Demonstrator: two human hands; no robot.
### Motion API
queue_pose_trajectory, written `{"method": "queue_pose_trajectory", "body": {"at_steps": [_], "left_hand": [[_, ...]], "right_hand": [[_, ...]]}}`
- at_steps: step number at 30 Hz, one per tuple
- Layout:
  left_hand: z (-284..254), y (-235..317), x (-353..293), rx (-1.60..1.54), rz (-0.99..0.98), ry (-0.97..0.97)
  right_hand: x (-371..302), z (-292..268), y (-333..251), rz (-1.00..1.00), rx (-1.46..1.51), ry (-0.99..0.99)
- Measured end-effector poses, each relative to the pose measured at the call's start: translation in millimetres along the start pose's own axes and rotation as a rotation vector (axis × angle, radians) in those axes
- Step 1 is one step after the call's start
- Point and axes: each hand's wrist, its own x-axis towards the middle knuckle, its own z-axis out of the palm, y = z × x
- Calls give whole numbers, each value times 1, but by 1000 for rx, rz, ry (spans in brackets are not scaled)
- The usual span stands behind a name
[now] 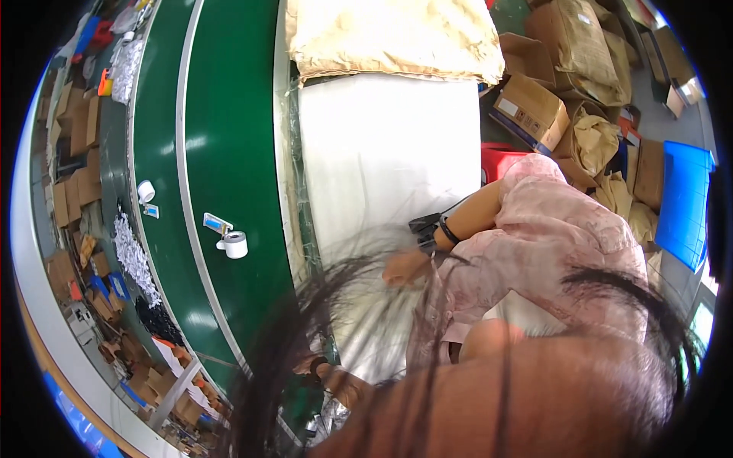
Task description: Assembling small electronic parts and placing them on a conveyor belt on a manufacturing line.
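My right hand [405, 269] lies over the white tabletop [389, 153], its fingers curled in. Strands of hair cross it, and whatever it may hold is hidden. A black wristband [447, 230] circles that wrist, with a dark object [424, 224] beside it. Lower left, my left hand [308, 364] reaches toward the edge of the green conveyor belt [237, 99]; hair and shadow cover its fingers. On the belt stands a white mug [236, 244] beside a small blue-and-white packet [217, 223]. Farther left are another white mug [145, 191] and packet [152, 211].
Brown paper [397, 38] covers the table's far end. Cardboard boxes [532, 111], a stuffed sack [584, 46] and a blue panel [682, 204] stand at right. Beyond the belt lie white scraps [134, 252] and many boxes. Shiny clear plastic [328, 422] sits near my left forearm.
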Motion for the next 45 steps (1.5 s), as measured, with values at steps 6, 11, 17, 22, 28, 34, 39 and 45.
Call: {"method": "queue_pose_trajectory", "body": {"at_steps": [6,11,17,22,28,34,39,45], "left_hand": [[-4,42,-23,-305,-92,-231],[-12,101,-48,-560,-188,-416],[-24,209,-79,-891,-298,-587],[-28,287,-108,-1191,-382,-701],[-35,367,-143,-1359,-143,-830],[-63,411,-129,-736,-860,-726],[-40,389,-134,-1103,-1043,-602],[-37,417,-162,-1076,-396,-703]], "right_hand": [[-8,3,1,-241,-232,299],[-7,6,0,-212,-244,325],[-38,-27,-57,-253,-254,421],[-29,-50,-86,-678,-604,1020],[-32,-71,-85,-810,-580,601],[-27,-50,-45,-671,-330,525],[-44,-61,-65,-556,-345,385],[-50,-70,-64,-474,-197,236]]}}
